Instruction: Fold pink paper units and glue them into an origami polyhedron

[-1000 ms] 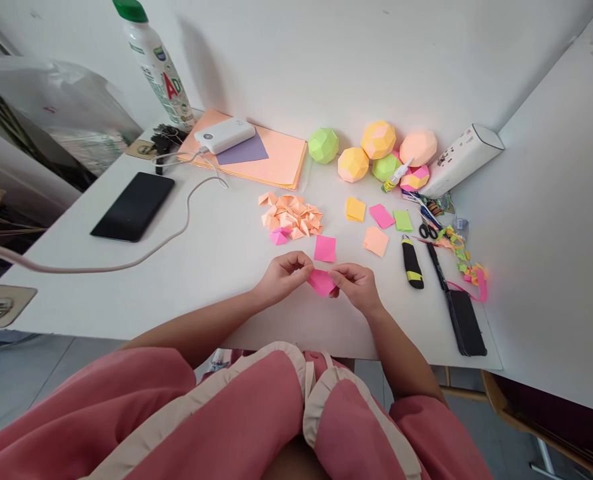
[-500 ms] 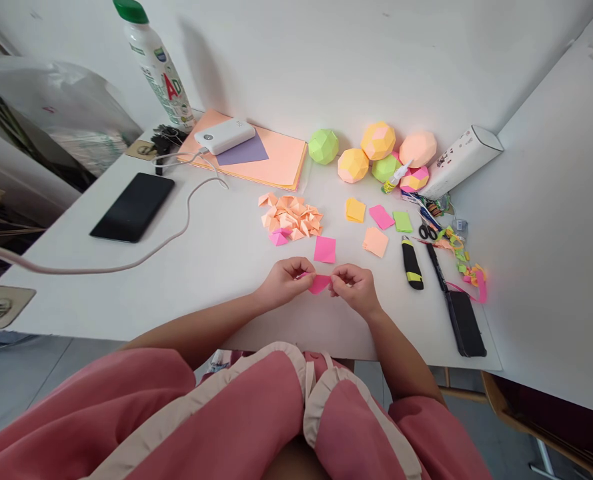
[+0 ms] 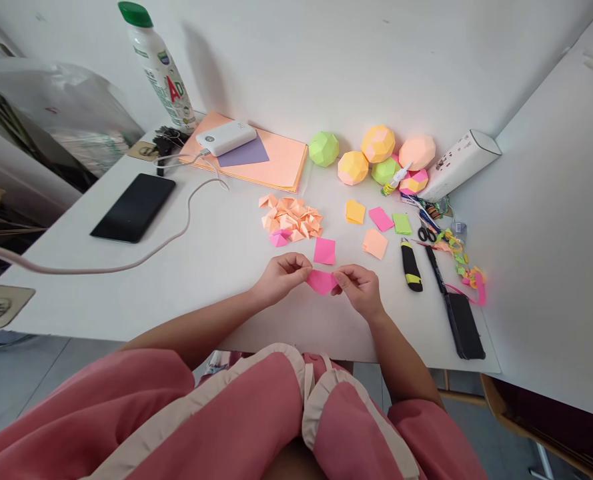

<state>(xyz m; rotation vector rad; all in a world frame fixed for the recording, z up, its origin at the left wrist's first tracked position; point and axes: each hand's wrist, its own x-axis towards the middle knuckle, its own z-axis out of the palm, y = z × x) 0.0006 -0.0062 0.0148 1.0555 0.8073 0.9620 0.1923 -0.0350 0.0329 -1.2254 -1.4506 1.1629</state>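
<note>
A small pink sheet of paper point(image 3: 321, 283) is stretched between both hands, low over the table's front part. My left hand point(image 3: 287, 275) pinches its left corner with thumb and forefinger. At the right corner, my right hand point(image 3: 359, 288) grips it the same way. Just beyond the fingers lies a flat pink paper square point(image 3: 325, 251). Behind that is a heap of folded peach paper pieces point(image 3: 293, 215), with one folded pink piece point(image 3: 279, 238) at its near edge.
Small paper stacks in yellow point(image 3: 355, 212), pink point(image 3: 381, 219), green point(image 3: 401, 223) and peach point(image 3: 375, 244) lie to the right. Beyond are paper balls point(image 3: 353, 167), a utility knife point(image 3: 411, 265) and scissors point(image 3: 427, 233). On the left are a phone point(image 3: 133, 207), cable point(image 3: 189, 213) and bottle point(image 3: 163, 80).
The pink sheet now shows more of its face between the fingers. My right hand has shifted slightly to the right, and my left hand slightly away from me.
</note>
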